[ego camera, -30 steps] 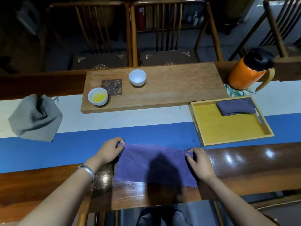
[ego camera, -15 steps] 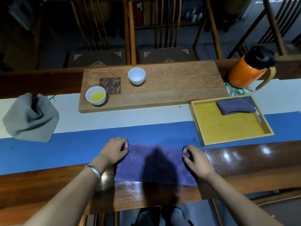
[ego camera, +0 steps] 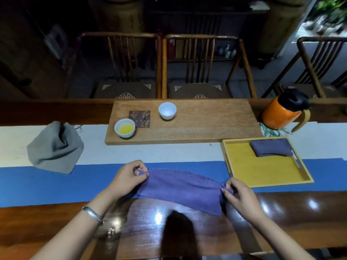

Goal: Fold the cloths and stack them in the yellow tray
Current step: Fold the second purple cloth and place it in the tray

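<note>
A purple cloth (ego camera: pixel 183 186) is stretched between my hands, lifted a little above the table's near edge. My left hand (ego camera: pixel 127 175) pinches its far left corner. My right hand (ego camera: pixel 238 196) pinches its right corner. The yellow tray (ego camera: pixel 262 171) sits to the right on the blue runner, with a folded dark purple cloth (ego camera: pixel 270 150) in its far corner. A crumpled grey cloth (ego camera: pixel 54 147) lies at the far left of the table.
A wooden board (ego camera: pixel 197 124) behind the runner carries a cup of yellow liquid (ego camera: pixel 124 127), an empty white cup (ego camera: pixel 167 110) and a dark coaster (ego camera: pixel 139 119). An orange flask (ego camera: pixel 283 111) stands behind the tray. Wooden chairs line the far side.
Both hands have lifted the purple cloth's far edge off the table and pulled it taut; it lay flat before. The head camera has tilted up.
</note>
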Tool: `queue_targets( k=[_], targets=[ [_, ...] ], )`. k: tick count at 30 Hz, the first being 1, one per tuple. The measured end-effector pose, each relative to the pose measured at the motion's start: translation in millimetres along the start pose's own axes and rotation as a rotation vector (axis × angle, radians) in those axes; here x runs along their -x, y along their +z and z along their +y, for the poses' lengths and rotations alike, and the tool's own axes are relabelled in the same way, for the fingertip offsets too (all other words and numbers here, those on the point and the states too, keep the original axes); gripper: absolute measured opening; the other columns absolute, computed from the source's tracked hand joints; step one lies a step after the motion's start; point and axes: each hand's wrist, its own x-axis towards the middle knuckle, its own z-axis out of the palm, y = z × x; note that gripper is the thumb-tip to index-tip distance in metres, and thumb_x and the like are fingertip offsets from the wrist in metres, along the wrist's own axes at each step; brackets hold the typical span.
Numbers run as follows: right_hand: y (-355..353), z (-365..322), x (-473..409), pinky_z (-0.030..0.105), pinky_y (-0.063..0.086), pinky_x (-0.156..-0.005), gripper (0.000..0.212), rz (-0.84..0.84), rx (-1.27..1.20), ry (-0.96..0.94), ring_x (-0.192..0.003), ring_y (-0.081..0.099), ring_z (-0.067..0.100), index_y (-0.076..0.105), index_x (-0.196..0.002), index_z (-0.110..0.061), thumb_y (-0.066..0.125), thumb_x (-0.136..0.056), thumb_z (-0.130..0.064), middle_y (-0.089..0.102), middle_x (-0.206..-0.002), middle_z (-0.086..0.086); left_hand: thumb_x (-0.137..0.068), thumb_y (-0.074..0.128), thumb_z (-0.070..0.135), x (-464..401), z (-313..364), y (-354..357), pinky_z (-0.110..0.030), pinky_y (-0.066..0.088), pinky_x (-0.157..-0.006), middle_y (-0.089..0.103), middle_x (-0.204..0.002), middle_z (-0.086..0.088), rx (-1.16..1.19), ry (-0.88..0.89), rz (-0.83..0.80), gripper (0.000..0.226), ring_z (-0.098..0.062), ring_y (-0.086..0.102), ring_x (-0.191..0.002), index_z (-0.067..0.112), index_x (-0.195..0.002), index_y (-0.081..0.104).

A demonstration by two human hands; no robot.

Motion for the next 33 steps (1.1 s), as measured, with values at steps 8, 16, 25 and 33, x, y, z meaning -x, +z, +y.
queue_targets(
  k=[8,16,25,33],
  targets=[
    [-39,-29,1,0.016,0.038,-0.056,0.022,0.107,-0.05,-0.075,-0.067,0.053,0.011,0.05,-0.084,-0.026,0.069,-0.083,-0.014,0.053,-0.068,-0.003,-0.08,0.073,0.006,29,45,-24,-0.024,0.039,-0.06,0.058,-0.064,-0.008,0.11,0.042,0.038,0.014,-0.014,0.047,-0.06,0.018,-0.078,0.065],
    [-37,-28,22,0.017,0.041,-0.064,0.015,0.024,-0.116,-0.016,-0.074,0.058,0.008,0.065,-0.078,-0.019,0.071,-0.08,-0.005,0.065,-0.077,-0.002,-0.08,0.074,0.007,59,32,-23,-0.013,0.042,-0.064,0.067,-0.071,-0.002,0.184,-0.06,-0.064,0.003,-0.008,0.055,-0.064,0.007,-0.082,0.073],
    [9,-4,-42,0.033,0.034,-0.063,0.014,-0.079,0.008,0.182,-0.074,0.055,0.028,0.054,-0.102,-0.003,0.056,-0.09,-0.009,0.059,-0.074,0.006,-0.087,0.061,0.004,2,-5,15,-0.031,0.039,-0.077,0.057,-0.083,-0.011,-0.027,-0.293,0.196,0.014,-0.023,0.053,-0.083,0.004,-0.1,0.059],
    [37,7,-44,0.035,0.035,-0.063,0.015,-0.146,0.162,0.245,-0.078,0.057,0.034,0.053,-0.097,0.0,0.055,-0.087,-0.012,0.062,-0.083,0.017,-0.086,0.062,0.026,4,-35,37,-0.029,0.039,-0.072,0.068,-0.092,-0.012,-0.349,-0.435,0.137,0.015,-0.032,0.062,-0.094,0.011,-0.083,0.058]
  ],
)
